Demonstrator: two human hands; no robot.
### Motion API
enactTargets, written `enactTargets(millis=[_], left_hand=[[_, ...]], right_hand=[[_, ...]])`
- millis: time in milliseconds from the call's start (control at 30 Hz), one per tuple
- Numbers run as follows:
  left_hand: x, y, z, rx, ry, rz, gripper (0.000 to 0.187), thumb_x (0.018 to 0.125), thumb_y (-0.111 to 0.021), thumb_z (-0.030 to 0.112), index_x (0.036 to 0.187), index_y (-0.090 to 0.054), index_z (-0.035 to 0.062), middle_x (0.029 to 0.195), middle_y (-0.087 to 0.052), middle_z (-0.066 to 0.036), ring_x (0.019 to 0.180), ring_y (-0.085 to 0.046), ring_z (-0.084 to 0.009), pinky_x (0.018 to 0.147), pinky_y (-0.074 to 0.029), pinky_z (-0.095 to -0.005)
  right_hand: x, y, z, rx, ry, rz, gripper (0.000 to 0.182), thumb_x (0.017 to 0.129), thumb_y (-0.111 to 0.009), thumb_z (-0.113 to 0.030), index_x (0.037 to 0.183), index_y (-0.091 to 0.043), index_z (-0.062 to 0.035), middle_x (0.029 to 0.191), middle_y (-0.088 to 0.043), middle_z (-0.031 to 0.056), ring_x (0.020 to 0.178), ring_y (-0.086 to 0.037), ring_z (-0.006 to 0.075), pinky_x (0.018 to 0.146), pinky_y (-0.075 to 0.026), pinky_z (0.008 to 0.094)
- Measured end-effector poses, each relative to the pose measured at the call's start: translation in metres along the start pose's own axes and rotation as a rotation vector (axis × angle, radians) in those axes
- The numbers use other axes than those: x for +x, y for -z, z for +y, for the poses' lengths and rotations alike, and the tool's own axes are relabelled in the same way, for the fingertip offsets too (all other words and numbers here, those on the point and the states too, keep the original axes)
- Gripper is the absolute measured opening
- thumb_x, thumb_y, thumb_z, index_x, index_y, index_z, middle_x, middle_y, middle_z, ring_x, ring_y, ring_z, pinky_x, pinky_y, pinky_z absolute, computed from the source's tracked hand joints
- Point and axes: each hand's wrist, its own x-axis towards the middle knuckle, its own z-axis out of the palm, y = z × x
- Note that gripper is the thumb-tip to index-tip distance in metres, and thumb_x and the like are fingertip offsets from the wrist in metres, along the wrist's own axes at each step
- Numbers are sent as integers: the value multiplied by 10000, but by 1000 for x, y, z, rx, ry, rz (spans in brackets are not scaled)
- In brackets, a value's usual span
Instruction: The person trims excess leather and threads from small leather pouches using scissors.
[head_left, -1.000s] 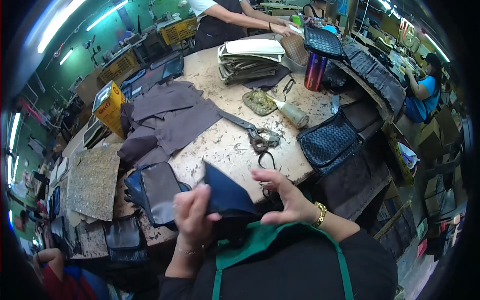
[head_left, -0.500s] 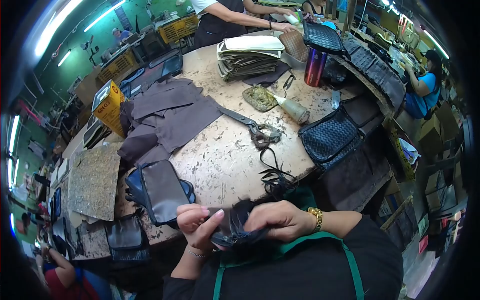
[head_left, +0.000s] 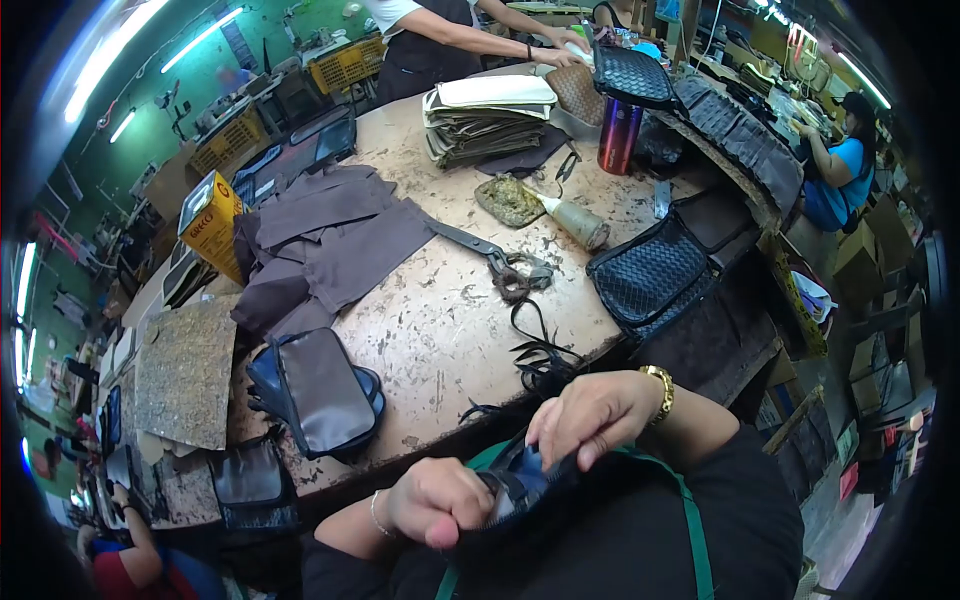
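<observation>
Close to my body I hold a small dark pouch [head_left: 522,488], its mouth spread apart so that a blue and grey inside shows. My left hand [head_left: 440,500] is closed on the pouch's left end, the thumb pointing down. At the other side, the bent fingers of my right hand [head_left: 598,418] grip the upper right edge. Its underside is lost against my black clothing. Beyond my right hand, thin black strips [head_left: 545,360] lie at the table edge. A flat brown-faced pouch [head_left: 318,385] rests on the table beyond my left hand.
Large scissors [head_left: 495,262] lie mid-table, near a glue-crusted pad [head_left: 510,200] and a cone-shaped holder [head_left: 578,225]. Brown sheets [head_left: 350,240] spread at left beside a yellow box [head_left: 212,222]. A woven black case [head_left: 655,270] sits right. Across the table, a co-worker's arms [head_left: 490,40] reach over.
My hands have turned the pouch and lowered it toward my body; its inside now shows. My left hand has gone from raised fingers to a closed grip. The view has shifted slightly.
</observation>
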Motion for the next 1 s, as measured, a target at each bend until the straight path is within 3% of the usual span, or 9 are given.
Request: enactTargets(millis=[100, 233, 333, 433, 567, 733, 833, 900, 1000], left_hand=[[2, 24, 0, 35, 26, 114, 396, 746, -630, 330, 607, -509, -19, 557, -488, -104, 487, -475, -223, 467, -365, -313], [39, 45, 36, 1327, 86, 516, 355, 684, -661, 349, 591, -528, 34, 572, -541, -24, 544, -529, -155, 493, -377, -252], [51, 49, 26, 1849, -103, 806, 394, 719, -652, 308, 950, -542, 9, 961, -522, -144, 908, -515, -252, 760, -409, -319], [48, 32, 6, 1690, 38, 806, 661, 656, -697, 357, 1140, -437, -10, 1112, -423, -223, 1036, -415, -367, 889, -346, -391], [28, 57, -17, 1362, 151, 982, 400, 762, -539, 7, 1152, -452, 30, 969, -554, -193, 891, -545, -322, 799, -425, -324], [0, 87, -31, 691, 104, 1084, 307, 787, -526, -20, 1090, -480, -4, 705, -560, -30, 651, -502, -64, 590, -399, -194], [7, 77, -24, 1003, 158, 989, 409, 737, -574, -17, 1128, -455, 5, 797, -539, -57, 727, -510, -121, 664, -407, -230], [15, 68, -18, 1469, 49, 800, 541, 656, -617, -21, 1162, -427, 8, 976, -519, -143, 895, -516, -269, 815, -406, -337], [28, 62, -27, 1415, -165, 821, 530, 636, -625, -6, 1130, -435, -8, 980, -511, -162, 900, -504, -315, 799, -411, -368]], right_hand=[[-11, -5, 7, 287, -204, 192, 161, 819, -554, -102, 864, -565, 51, 775, -580, 49, 706, -524, 84, 637, -424, 231], [2, -20, 4, 198, -383, 485, 253, 769, -643, -185, 901, -549, 9, 814, -573, -5, 738, -496, 32, 631, -419, 203], [18, -24, 23, 151, -295, 954, 191, 839, -547, -156, 943, -541, 5, 867, -580, 7, 774, -515, 41, 676, -436, 197], [27, -18, 47, 294, -3, 1227, 174, 866, -498, -162, 921, -554, -7, 870, -586, 22, 774, -533, 54, 692, -450, 202], [31, -9, 44, 589, 21, 1263, 209, 882, -459, -197, 905, -563, -17, 862, -605, 59, 777, -586, 108, 697, -487, 246], [34, 2, 24, 802, 89, 1216, 308, 891, -416, -222, 990, -520, 51, 927, -593, 155, 842, -595, 237, 786, -477, 358], [28, 3, 29, 763, 69, 1189, 284, 886, -431, -198, 984, -531, 50, 915, -597, 129, 822, -594, 197, 765, -481, 318], [17, 3, 33, 383, -19, 1053, 228, 878, -452, -148, 970, -549, 37, 897, -599, 87, 797, -577, 128, 728, -472, 260], [26, -11, 27, -281, -236, 885, 169, 805, -596, -160, 844, -547, -3, 731, -542, -13, 659, -460, 38, 559, -410, 211]])
